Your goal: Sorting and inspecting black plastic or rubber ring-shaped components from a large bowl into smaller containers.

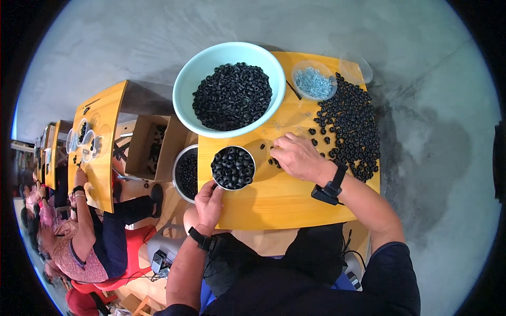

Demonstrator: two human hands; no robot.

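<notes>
My left hand grips the near side of a round, pale-rimmed cup at the table's left edge. Small black ring-like plastic parts fill it. To the right, my right hand is low over the yellow table, fingers bent together above a few more of the black parts. What its fingertips hold, if anything, is hidden. Many of these black parts lie spread along the table's right side. Small clear pieces are scattered just beyond my right hand.
A large pale-green basin of black parts overhangs the far left corner. Behind sits a clear tub of small bluish pieces. Left of the table are a metal bowl and a cardboard box. Another person works at a neighbouring table.
</notes>
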